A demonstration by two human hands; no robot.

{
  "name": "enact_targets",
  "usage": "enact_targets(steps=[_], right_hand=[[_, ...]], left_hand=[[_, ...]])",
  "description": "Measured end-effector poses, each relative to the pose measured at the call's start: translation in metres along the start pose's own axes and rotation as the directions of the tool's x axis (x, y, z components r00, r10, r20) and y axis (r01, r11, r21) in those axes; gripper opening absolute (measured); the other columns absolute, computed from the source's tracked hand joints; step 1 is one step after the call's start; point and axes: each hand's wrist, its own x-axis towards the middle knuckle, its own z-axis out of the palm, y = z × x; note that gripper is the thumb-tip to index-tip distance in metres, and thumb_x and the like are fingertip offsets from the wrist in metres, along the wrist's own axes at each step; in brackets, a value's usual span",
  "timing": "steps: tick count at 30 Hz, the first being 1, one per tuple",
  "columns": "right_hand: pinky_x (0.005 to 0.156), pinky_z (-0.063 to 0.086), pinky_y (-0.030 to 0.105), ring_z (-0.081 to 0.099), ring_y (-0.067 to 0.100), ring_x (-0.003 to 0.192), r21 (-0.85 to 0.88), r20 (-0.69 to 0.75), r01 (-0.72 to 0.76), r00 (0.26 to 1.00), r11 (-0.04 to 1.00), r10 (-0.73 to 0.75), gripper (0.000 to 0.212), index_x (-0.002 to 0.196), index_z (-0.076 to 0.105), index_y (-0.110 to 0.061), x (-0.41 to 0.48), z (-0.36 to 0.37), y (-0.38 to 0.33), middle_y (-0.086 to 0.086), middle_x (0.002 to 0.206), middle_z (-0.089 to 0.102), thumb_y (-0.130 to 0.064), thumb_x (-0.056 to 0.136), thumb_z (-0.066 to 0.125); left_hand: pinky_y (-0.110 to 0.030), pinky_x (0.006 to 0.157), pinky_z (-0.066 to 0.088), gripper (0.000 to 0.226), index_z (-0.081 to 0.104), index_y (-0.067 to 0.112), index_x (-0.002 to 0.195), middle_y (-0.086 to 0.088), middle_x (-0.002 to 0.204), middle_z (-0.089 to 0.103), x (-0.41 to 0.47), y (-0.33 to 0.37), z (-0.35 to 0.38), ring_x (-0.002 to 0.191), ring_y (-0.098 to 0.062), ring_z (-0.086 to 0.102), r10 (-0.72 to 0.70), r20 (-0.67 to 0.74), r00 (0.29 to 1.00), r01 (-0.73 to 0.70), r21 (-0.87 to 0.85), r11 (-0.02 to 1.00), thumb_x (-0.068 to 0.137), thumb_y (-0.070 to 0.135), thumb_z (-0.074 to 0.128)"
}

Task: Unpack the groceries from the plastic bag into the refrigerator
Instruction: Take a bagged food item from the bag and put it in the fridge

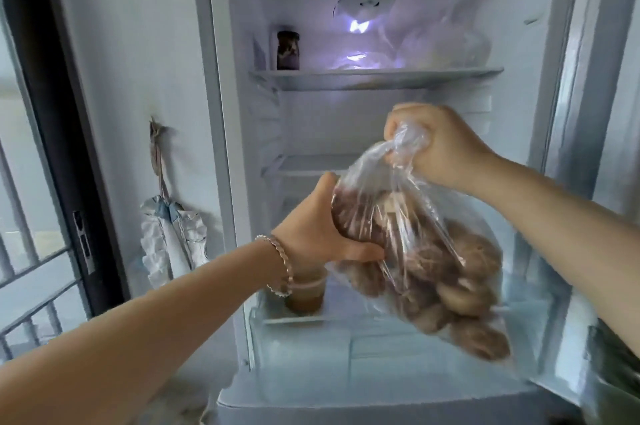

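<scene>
I've got the plastic bag [426, 251] of brown produce before the open refrigerator [381, 78]: right hand [440, 144] clenching its neck, left hand [322, 234] gripping its side. Next, I'd set it on a shelf.

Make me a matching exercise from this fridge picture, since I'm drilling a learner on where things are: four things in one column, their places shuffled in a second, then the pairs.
Things
1. small dark glass jar
2. clear plastic bag of brown round items
3. translucent plastic cup of brown liquid
4. pale cloth bundle

Places
A. hanging on the wall left of the refrigerator
B. left end of the top shelf
C. low in the fridge, under the left wrist
D. held up by both hands before the open fridge

Pairs: 1-B, 2-D, 3-C, 4-A
</scene>
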Motion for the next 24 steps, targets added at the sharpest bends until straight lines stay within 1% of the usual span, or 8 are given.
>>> enact_targets(steps=[4, 6, 9, 10, 14, 18, 22, 24], right_hand=[[0.053, 0.025, 0.017, 0.043, 0.017, 0.065, -0.084, -0.127, -0.057, 0.991, 0.995, 0.046, 0.017, 0.065, 0.061, 0.004, 0.028, 0.038, 0.016, 0.011, 0.067, 0.045, -0.010, 0.057, 0.055], [0.051, 0.022, 0.021, 0.042, 0.018, 0.065, -0.091, -0.137, -0.097, 0.987, 0.991, 0.084, 0.020, 0.063, 0.058, 0.007, 0.035, 0.062, 0.023, 0.010, 0.066, 0.042, -0.009, 0.057, 0.049], [0.052, 0.018, 0.027, 0.041, 0.018, 0.064, -0.103, -0.038, -0.141, 0.990, 0.985, 0.138, 0.011, 0.062, 0.056, 0.007, 0.034, 0.096, 0.035, 0.001, 0.064, 0.036, -0.003, 0.065, 0.050], [0.053, 0.019, 0.028, 0.041, 0.019, 0.065, -0.107, 0.010, -0.167, 0.986, 0.980, 0.169, 0.007, 0.061, 0.055, 0.003, 0.030, 0.106, 0.039, 0.000, 0.065, 0.036, 0.003, 0.068, 0.054], [0.054, 0.023, 0.023, 0.038, 0.016, 0.066, -0.093, 0.217, -0.276, 0.932, 0.957, 0.290, 0.044, 0.051, 0.038, -0.024, 0.003, 0.139, 0.060, -0.007, 0.066, 0.037, 0.007, 0.073, 0.060], [0.055, 0.025, 0.025, 0.035, 0.008, 0.057, 0.008, 0.343, -0.376, 0.872, 0.927, 0.351, 0.043, 0.051, 0.037, -0.023, -0.023, 0.161, 0.075, -0.008, 0.062, 0.039, 0.006, 0.071, 0.062], [0.058, 0.032, 0.029, 0.041, 0.007, 0.058, 0.029, 0.409, -0.443, 0.823, 0.896, 0.394, 0.037, 0.054, 0.043, -0.023, -0.038, 0.162, 0.083, -0.009, 0.061, 0.044, 0.001, 0.071, 0.066], [0.062, 0.038, 0.030, 0.044, 0.005, 0.058, -0.039, 0.559, -0.454, 0.729, 0.890, 0.396, 0.028, 0.058, 0.049, -0.020, -0.050, 0.164, 0.081, -0.009, 0.061, 0.048, -0.009, 0.076, 0.067]], left_hand=[[-0.040, 0.082, 0.048, 0.070, 0.029, 0.017, 0.093, 0.009, 0.084, 0.050, 0.023, -0.027, -0.017, 0.088, -0.022, 0.056, 0.009, -0.176, 0.984, 0.038, 0.258, 0.965, 0.056, 0.039, 0.085], [-0.047, 0.086, 0.046, 0.069, 0.025, 0.022, 0.087, 0.007, 0.083, 0.049, 0.027, -0.048, -0.017, 0.089, -0.025, 0.054, -0.026, -0.208, 0.978, 0.087, 0.290, 0.953, 0.057, 0.042, 0.083], [-0.048, 0.088, 0.046, 0.066, 0.029, 0.022, 0.091, 0.003, 0.095, 0.053, 0.023, -0.080, -0.006, 0.096, -0.025, 0.053, -0.115, -0.221, 0.969, 0.170, 0.251, 0.953, 0.057, 0.042, 0.082], [-0.048, 0.089, 0.046, 0.065, 0.031, 0.021, 0.093, 0.003, 0.098, 0.052, 0.019, -0.089, 0.000, 0.099, -0.025, 0.052, -0.155, -0.203, 0.967, 0.202, 0.235, 0.951, 0.057, 0.042, 0.081], [-0.044, 0.094, 0.043, 0.063, 0.032, 0.020, 0.095, 0.004, 0.102, 0.043, -0.004, -0.113, 0.015, 0.107, -0.024, 0.045, -0.318, -0.033, 0.948, 0.312, 0.308, 0.899, 0.060, 0.044, 0.079], [-0.033, 0.095, 0.038, 0.082, 0.034, 0.021, 0.125, 0.005, 0.122, 0.039, -0.014, -0.116, 0.016, 0.116, -0.020, 0.036, -0.355, 0.133, 0.925, 0.248, 0.497, 0.832, 0.062, 0.048, 0.078], [-0.025, 0.082, 0.040, 0.083, 0.033, 0.013, 0.125, 0.000, 0.120, 0.042, -0.003, -0.123, 0.006, 0.098, -0.014, 0.043, -0.432, 0.347, 0.832, 0.224, 0.502, 0.835, 0.065, 0.048, 0.078], [-0.024, 0.072, 0.042, 0.079, 0.033, 0.008, 0.123, 0.000, 0.109, 0.049, -0.002, -0.130, 0.002, 0.084, -0.012, 0.045, -0.486, 0.407, 0.774, 0.229, 0.535, 0.813, 0.069, 0.046, 0.076]])
